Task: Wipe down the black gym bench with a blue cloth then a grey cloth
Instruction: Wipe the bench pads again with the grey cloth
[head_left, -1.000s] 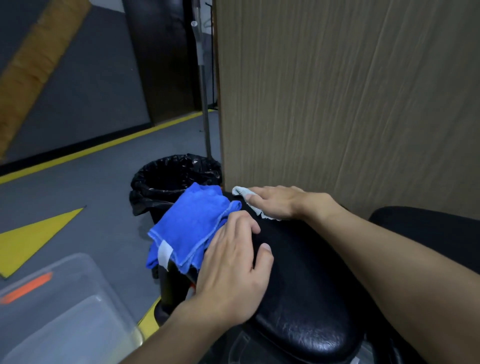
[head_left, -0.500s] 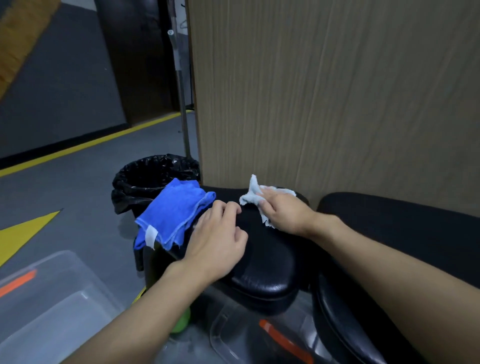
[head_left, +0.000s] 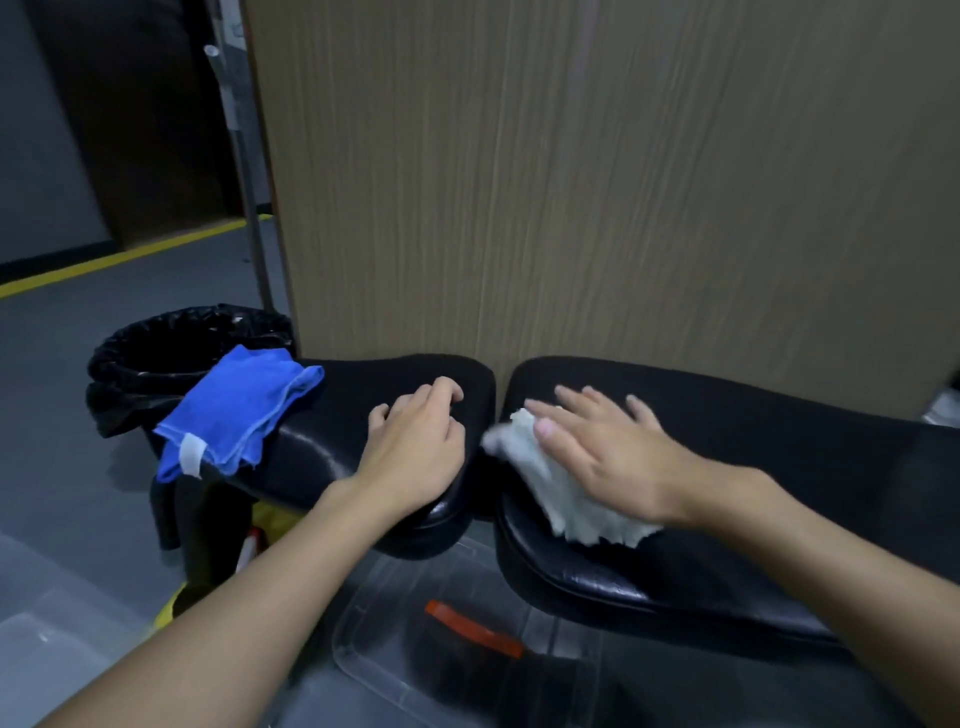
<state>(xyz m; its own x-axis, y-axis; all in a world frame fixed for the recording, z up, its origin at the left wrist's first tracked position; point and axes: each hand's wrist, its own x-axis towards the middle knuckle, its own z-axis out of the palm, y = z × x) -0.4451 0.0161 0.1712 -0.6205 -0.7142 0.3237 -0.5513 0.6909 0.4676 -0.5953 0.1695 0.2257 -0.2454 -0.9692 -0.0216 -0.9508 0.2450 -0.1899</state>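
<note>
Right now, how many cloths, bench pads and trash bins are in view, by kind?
Cloths: 2, the blue cloth and the grey cloth.
Bench pads: 2, the short pad and the long pad.
Trash bins: 1, the black-lined trash bin.
Total: 5.

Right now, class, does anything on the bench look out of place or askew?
The blue cloth lies rumpled at the left end of the small pad, drooping over its edge beside the bin. Nothing looks spilled or damaged.
</note>
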